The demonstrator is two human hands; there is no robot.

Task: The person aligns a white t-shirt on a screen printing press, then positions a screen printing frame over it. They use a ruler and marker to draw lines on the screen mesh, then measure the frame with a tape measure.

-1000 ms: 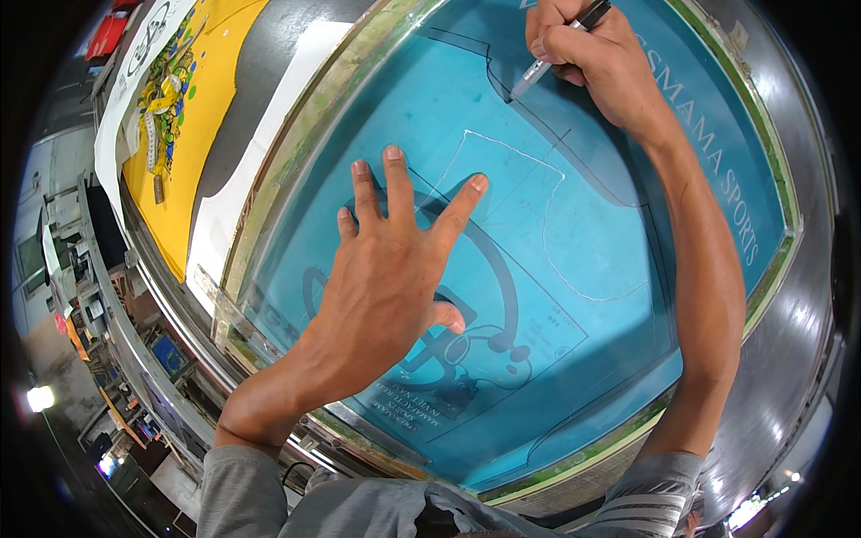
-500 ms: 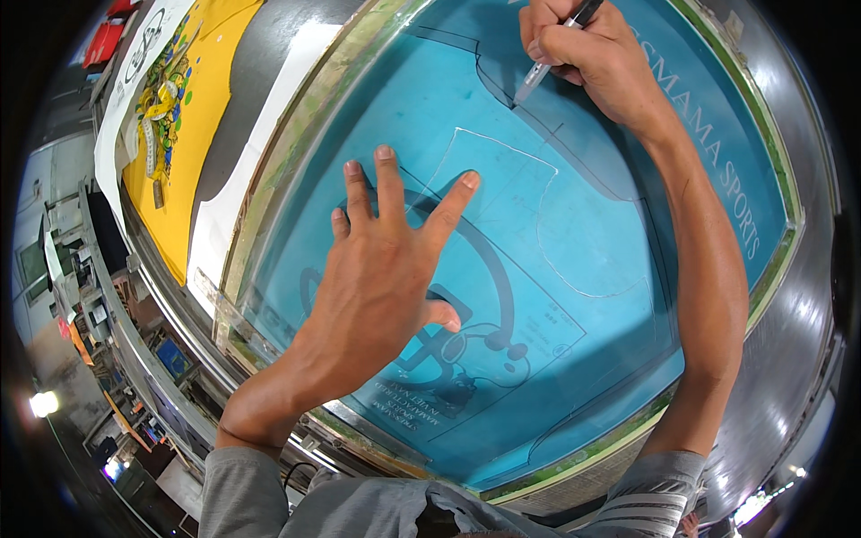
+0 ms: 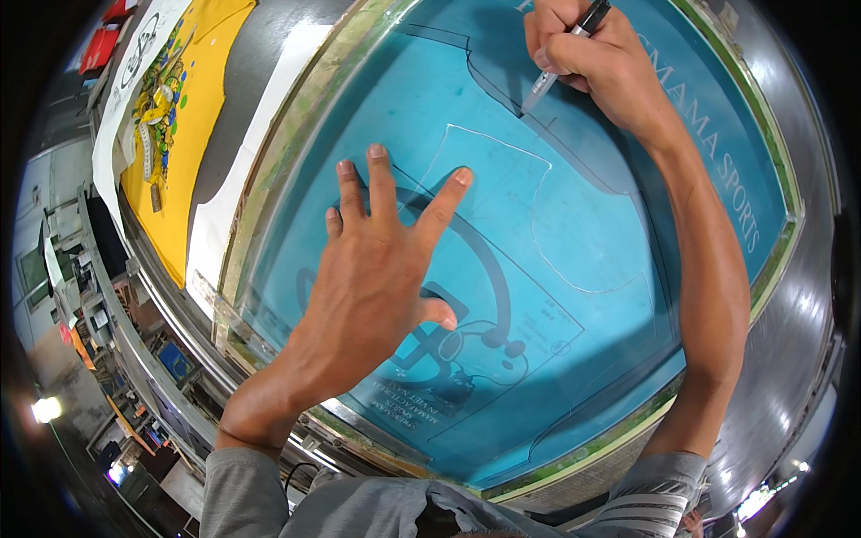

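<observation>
Blue screen panel (image 3: pixel 592 238) lies before the person on the grey metal table (image 3: pixel 812 278), bordered by a frame (image 3: pixel 773 269) with green along its inner edge. Flat on the panel, palm down and fingers spread wide, the left hand (image 3: pixel 381 247) grips nothing. Near the far edge, the right hand (image 3: pixel 596 54) is closed around a silver marker (image 3: pixel 543 87) with a black end, held slanting, its tip at a black line (image 3: pixel 491 97). Between the hands runs a white outline (image 3: pixel 500 143); dark artwork (image 3: pixel 493 273) shows partly beneath the left hand. Beyond the frame, at left, a yellow sheet (image 3: pixel 161 242) carries a loosely bunched tape measure (image 3: pixel 160 109), near a white sheet (image 3: pixel 215 238).
</observation>
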